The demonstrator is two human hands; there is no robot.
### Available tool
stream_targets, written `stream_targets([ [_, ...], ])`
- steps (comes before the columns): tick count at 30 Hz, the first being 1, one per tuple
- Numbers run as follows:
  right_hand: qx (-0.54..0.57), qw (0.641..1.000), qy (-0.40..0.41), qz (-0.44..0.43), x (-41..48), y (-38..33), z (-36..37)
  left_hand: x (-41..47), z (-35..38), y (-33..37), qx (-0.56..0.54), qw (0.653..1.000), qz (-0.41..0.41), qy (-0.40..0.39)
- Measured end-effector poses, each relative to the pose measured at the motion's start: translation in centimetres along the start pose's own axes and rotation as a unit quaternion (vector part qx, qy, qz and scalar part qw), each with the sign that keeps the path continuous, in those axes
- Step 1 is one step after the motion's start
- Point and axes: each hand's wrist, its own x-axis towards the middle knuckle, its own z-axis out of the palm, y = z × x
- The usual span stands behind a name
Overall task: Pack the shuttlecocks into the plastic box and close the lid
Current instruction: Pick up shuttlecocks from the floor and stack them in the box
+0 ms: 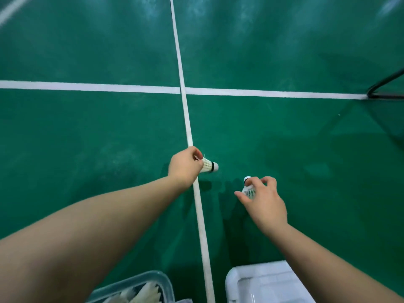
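Observation:
My left hand (185, 167) is closed around the feather end of a white shuttlecock (210, 166), whose cork tip with a black band points right. My right hand (265, 202) grips a second white shuttlecock (249, 189) by its feathers, cork tip pointing up and away. Both hands hover over the green court floor. At the bottom edge, the clear plastic box (162, 281) stands open with several white shuttlecocks (146, 293) inside, partly hidden by my left forearm. Its white lid (262, 281) lies on the floor to the right of the box.
White court lines (185, 110) cross on the green floor, one running between the box and the lid. A black metal frame (382, 88) stands at the right edge.

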Motion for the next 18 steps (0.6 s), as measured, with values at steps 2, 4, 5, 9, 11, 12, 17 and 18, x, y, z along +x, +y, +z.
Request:
stream_targets([
  [2, 0.031, 0.999, 0.021, -0.004, -0.6, -1.2, -1.0, -1.7, -1.0, 0.4, -0.004, 1.000, 0.014, -0.001],
  [4, 0.062, 0.997, 0.037, -0.017, -1.6, -2.6, -1.9, -3.6, -2.4, 0.6, 0.002, 0.999, 0.035, -0.001],
  [5, 0.078, 0.996, 0.047, -0.025, -2.1, -3.3, -2.4, -4.6, -3.3, 0.6, 0.008, 0.999, 0.048, 0.003],
  [9, 0.116, 0.989, 0.070, -0.068, -5.7, -4.9, -4.1, -9.3, -7.1, 0.6, 0.027, 0.997, 0.071, 0.026],
  [11, 0.125, 0.986, 0.062, -0.088, -8.2, -5.5, -5.0, -12.2, -9.5, 0.5, 0.037, 0.996, 0.075, 0.040],
  [12, 0.120, 0.986, 0.051, -0.103, -9.6, -5.7, -5.5, -13.7, -10.7, 0.5, 0.042, 0.995, 0.076, 0.045],
  [17, 0.052, 0.974, 0.004, -0.221, -17.4, -6.3, -9.3, -22.7, -15.5, 0.8, 0.109, 0.991, 0.077, 0.033],
  [18, 0.041, 0.971, -0.003, -0.236, -18.9, -6.6, -10.3, -24.4, -16.2, 1.2, 0.127, 0.988, 0.080, 0.018],
])
